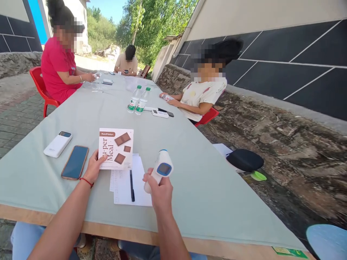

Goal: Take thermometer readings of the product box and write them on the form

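"What is the left hand (93,166) doing?"
"Pinching the NutriMotion pack (116,149), left of the frame's centre — thumb across its front, fingers hidden behind."
"And the right hand (162,190)?"
"Wrapped round the handle of the white gun-shaped device (163,158), just below the middle of the frame — blue-rimmed screen visible."
"Between the hands?"
"A black pen (132,186), lying on white papers (122,196) at lower centre."

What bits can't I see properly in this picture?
In the head view:
NutriMotion pack: big word's start, under the left hand.
Papers: writing too small, partly covered by the pack.
Thermometer: screen too dark to read.
Light-blue round thing: cut off by the right edge.
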A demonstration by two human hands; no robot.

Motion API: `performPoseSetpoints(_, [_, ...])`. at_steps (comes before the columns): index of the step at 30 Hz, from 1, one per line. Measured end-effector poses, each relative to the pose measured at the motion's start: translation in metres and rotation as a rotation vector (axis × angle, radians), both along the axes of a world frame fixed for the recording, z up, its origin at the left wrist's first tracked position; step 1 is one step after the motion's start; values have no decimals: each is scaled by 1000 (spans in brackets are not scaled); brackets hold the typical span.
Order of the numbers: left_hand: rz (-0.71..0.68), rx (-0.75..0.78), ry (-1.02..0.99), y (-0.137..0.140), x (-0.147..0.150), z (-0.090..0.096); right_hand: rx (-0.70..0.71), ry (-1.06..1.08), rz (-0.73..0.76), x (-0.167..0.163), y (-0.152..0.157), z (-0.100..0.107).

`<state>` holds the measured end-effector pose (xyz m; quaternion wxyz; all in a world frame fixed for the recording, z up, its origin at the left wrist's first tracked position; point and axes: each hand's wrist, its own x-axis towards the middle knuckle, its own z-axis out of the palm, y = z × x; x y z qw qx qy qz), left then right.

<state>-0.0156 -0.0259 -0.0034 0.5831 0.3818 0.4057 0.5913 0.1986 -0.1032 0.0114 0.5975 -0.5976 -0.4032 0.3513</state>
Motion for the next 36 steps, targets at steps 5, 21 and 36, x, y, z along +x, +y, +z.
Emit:
performPoseSetpoints(5, [-34, 14, -5, -2, 2, 4, -53, 235, 283, -57, -28, -2])
performPoseSetpoints(21, [-126, 54, -24, 2, 5, 2, -216, 380, 290, -86, -14, 9])
performPoseSetpoints(36, [-171, 77, 7, 2, 3, 0, -187, 242, 246, -84, -14, 1])
